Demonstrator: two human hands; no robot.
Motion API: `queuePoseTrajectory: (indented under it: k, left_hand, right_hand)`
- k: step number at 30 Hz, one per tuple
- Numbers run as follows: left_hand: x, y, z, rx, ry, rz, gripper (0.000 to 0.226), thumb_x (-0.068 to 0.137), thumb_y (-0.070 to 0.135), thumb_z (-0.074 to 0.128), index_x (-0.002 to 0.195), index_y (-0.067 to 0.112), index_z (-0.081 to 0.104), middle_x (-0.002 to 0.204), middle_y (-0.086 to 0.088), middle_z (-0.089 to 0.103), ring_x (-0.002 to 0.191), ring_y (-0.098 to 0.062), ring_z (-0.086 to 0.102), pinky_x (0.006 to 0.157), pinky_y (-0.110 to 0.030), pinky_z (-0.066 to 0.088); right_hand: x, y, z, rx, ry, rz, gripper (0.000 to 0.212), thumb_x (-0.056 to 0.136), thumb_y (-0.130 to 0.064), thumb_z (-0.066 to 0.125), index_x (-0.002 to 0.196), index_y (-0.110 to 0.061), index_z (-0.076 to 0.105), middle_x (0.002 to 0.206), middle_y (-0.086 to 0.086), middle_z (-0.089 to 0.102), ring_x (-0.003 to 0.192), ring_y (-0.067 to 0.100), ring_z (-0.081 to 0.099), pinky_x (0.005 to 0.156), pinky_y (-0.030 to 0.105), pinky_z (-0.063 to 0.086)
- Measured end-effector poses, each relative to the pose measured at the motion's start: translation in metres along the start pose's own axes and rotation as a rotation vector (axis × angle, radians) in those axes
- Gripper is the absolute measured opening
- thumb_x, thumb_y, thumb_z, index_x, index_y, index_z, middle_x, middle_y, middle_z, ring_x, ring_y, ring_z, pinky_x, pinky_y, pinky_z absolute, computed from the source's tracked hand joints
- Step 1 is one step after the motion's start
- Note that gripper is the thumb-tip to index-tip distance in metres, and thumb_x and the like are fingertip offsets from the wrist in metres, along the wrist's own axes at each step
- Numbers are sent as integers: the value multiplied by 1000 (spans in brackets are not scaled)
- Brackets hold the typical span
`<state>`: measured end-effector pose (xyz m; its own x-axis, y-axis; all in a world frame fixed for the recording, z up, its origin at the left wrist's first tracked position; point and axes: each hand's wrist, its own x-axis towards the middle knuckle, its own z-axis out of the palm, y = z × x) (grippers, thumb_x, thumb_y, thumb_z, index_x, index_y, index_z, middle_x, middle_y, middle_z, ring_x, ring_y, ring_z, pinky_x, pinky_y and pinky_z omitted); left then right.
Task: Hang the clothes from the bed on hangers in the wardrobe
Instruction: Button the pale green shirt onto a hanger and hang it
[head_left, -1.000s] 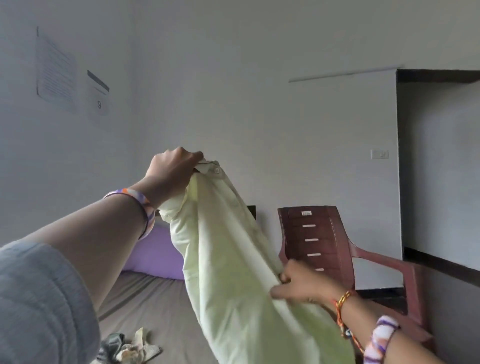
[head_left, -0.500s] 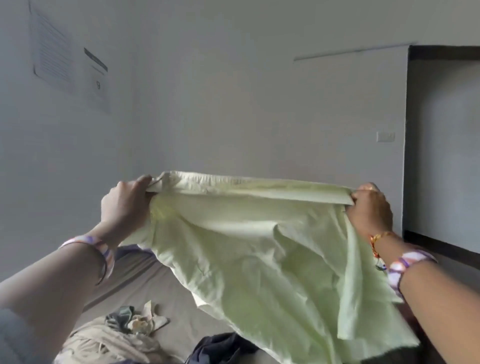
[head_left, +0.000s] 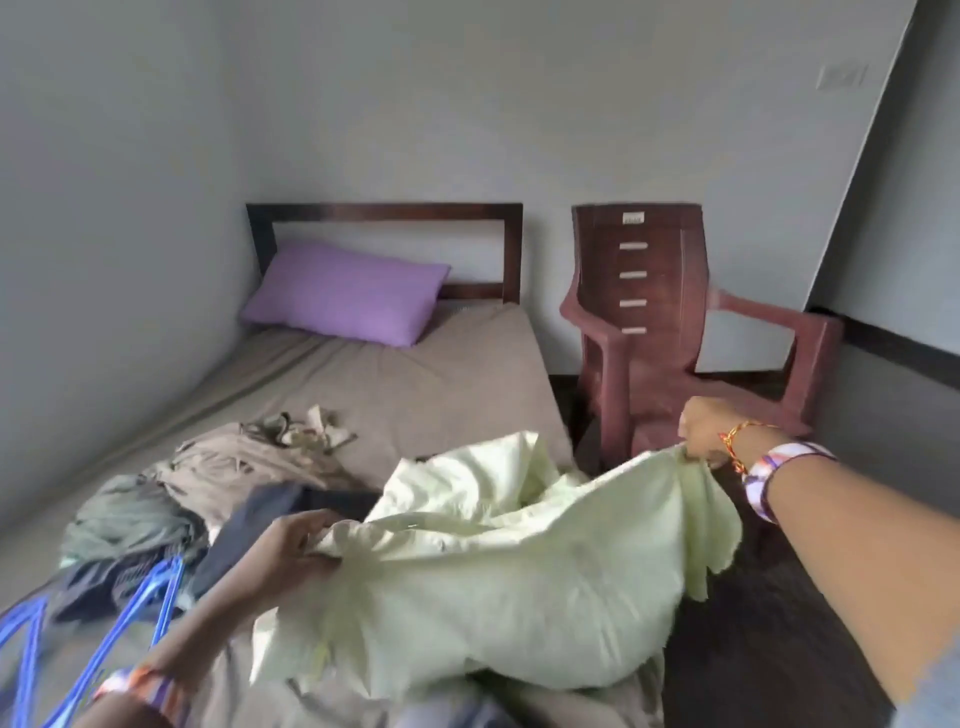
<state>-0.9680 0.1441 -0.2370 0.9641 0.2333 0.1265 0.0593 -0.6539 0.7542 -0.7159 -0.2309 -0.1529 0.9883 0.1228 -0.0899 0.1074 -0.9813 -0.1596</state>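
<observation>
A pale green garment is spread low over the near end of the bed. My left hand grips its left edge just above the mattress. My right hand pinches its other edge, held out past the bed's right side. Blue hangers lie on the bed at the lower left. A pile of other clothes in beige, grey-green and dark blue sits on the mattress behind my left hand. The wardrobe is out of view.
A purple pillow rests against the dark wooden headboard. A maroon plastic chair stands right of the bed on the dark floor. Walls close the left and back sides.
The green garment came down from chest height, where both hands held it stretched out, to the bed. My view tilted down, so the bed, clothes and hangers now show.
</observation>
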Motion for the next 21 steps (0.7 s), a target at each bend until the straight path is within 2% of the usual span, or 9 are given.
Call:
queuePoseTrajectory:
  k: [3, 5, 6, 8, 11, 14, 17, 19, 21]
  left_hand:
    - [-26, -22, 18, -87, -13, -75, 48, 37, 31, 58, 83, 41, 68, 67, 11, 65, 63, 2, 54, 57, -18, 44]
    - [-40, -22, 24, -136, -21, -91, 43, 41, 22, 59, 84, 24, 66, 65, 7, 62, 61, -1, 52, 54, -19, 43]
    - [-45, -21, 25, -152, -30, -95, 39, 44, 16, 60, 82, 17, 66, 65, 7, 62, 60, -2, 52, 53, -19, 43]
    - [-53, -16, 24, -161, -60, -94, 41, 47, 11, 60, 86, 22, 65, 68, 12, 64, 62, 2, 54, 56, -17, 46]
    - [-57, -11, 24, 44, -129, -1, 48, 45, 43, 69, 91, 43, 57, 81, 34, 64, 70, 15, 57, 67, -6, 44]
    - [-57, -3, 28, 53, -105, 32, 37, 50, 61, 68, 83, 46, 60, 81, 34, 64, 70, 13, 59, 66, -7, 45]
    - [-60, 0, 33, -124, -8, 5, 11, 71, 42, 75, 80, 41, 69, 74, 22, 69, 65, 6, 59, 64, -16, 50]
    - [-64, -2, 36, -265, 40, -48, 11, 81, 24, 71, 86, 34, 69, 75, 18, 70, 70, 1, 61, 65, -19, 50]
    - [-70, -4, 39, -343, 59, -59, 16, 81, 23, 68, 94, 32, 70, 85, 12, 71, 76, -3, 63, 69, -21, 54]
  right_hand:
    - [-17, -7, 59, 108, -105, 31, 22, 61, -7, 79, 72, -9, 60, 73, 10, 62, 63, 22, 62, 61, 31, 52]
    - [-35, -18, 86, 106, -90, 63, 34, 65, -16, 82, 93, -7, 65, 95, 14, 66, 86, 30, 67, 76, 38, 56]
    - [-45, -26, 96, 90, -52, 78, 36, 71, -17, 77, 103, -8, 64, 107, 15, 64, 98, 32, 64, 83, 39, 53]
    - [-68, -42, 108, 37, 27, 96, 35, 81, -10, 62, 115, -10, 60, 121, 15, 59, 111, 34, 58, 89, 38, 47]
    - [-102, -69, 117, 101, 111, -11, 34, 85, -4, 49, 116, -14, 59, 125, 13, 56, 115, 35, 54, 90, 38, 44]
    - [-134, -104, 121, 316, 65, -214, 20, 80, -5, 56, 85, -22, 62, 104, 6, 64, 101, 31, 59, 80, 33, 46]
    - [-167, -132, 129, 582, -234, -373, 25, 72, -13, 74, 58, -23, 57, 56, -8, 59, 61, 16, 60, 52, 21, 44]
    - [-186, -145, 143, 733, -447, -368, 17, 79, -11, 72, 66, -16, 62, 57, -2, 60, 51, 10, 57, 42, 19, 41]
    - [-199, -151, 156, 951, -498, -272, 2, 85, -6, 65, 84, -7, 64, 69, 1, 62, 57, 10, 60, 44, 20, 46]
